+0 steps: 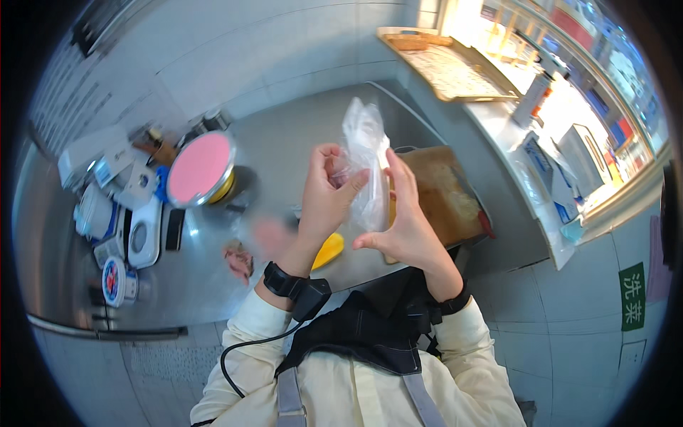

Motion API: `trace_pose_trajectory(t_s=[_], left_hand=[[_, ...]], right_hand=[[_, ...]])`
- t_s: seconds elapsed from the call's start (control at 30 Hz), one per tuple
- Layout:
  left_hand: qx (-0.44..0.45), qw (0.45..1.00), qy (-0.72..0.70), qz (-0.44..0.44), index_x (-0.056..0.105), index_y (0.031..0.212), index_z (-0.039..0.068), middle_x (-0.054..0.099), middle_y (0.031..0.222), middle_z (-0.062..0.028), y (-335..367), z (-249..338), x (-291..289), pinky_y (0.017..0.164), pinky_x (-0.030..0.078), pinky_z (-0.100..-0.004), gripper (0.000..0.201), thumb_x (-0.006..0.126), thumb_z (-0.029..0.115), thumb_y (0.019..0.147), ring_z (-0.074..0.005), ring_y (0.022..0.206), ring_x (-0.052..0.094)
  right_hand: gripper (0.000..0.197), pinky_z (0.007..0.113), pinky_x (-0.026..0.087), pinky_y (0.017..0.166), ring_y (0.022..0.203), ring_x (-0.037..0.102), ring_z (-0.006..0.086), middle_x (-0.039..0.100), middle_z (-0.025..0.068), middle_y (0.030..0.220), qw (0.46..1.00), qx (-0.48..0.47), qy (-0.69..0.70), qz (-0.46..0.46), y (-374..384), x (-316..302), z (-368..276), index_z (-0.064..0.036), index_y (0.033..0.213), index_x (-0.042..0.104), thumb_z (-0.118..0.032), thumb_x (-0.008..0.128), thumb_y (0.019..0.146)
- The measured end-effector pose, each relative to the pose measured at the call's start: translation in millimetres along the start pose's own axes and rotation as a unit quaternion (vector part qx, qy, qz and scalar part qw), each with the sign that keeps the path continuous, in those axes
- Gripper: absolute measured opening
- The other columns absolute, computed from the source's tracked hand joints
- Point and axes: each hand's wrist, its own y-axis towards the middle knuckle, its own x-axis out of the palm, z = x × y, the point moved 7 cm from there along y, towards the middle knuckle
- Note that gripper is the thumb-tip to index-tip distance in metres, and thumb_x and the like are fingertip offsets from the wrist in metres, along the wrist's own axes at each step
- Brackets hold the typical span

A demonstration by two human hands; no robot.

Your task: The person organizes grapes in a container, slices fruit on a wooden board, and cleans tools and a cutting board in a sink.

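Above the front of the steel counter, my left hand (329,191) pinches a crumpled clear plastic bag (367,135) between thumb and fingers. The bag stands up from the hand and also hangs down below it. On the bag's other side is my right hand (409,220), its thumb and fingers spread wide and its fingertips at the bag's edge. Beneath the right hand lies a brown board (445,199), partly hidden. A yellow, rounded object (330,252) shows beside my left wrist. Left of that forearm is a crumpled pinkish-brown piece (238,261) on the counter (192,285).
A steel bowl with a pink cover (201,169) stands at the left, near a white tub (119,282) and a white scale-like device (145,231). On the right-hand ledge are a shallow tray (455,71), a spray can (532,99) and a blue-and-white box (549,178).
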Motion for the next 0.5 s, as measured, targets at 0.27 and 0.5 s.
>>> trace_pose_trajectory(t_s=[0.27, 0.5], left_hand=[[-0.164, 0.979, -0.115, 0.021, 0.042, 0.108, 0.006, 0.055, 0.081, -0.0006, -47.5, -10.6, -81.2, 0.061, 0.044, -0.0187, 0.026, 0.053, 0.012, 0.086, -0.0054, 0.070, 0.051], [-0.054, 0.990, 0.128, 0.004, 0.045, 0.107, 0.006, 0.053, 0.086, -0.0027, -69.1, -27.8, -134.0, 0.064, 0.044, -0.0204, 0.022, 0.051, 0.011, 0.086, -0.0082, 0.077, 0.051]], right_hand=[[0.008, 0.019, 0.039, 0.066, 0.072, 0.050, 0.0061, 0.057, -0.0004, 0.077, 0.930, 0.177, 0.279, 0.163, -22.1, 27.6, 41.7, 0.0006, 0.083, 0.060, -0.006, 0.056, 0.082], [0.015, 0.021, 0.042, 0.073, 0.076, 0.053, 0.0073, 0.060, 0.0017, 0.085, 0.843, 0.237, 0.429, 0.221, -44.5, 32.6, 48.7, -0.0024, 0.089, 0.059, -0.017, 0.054, 0.086]])
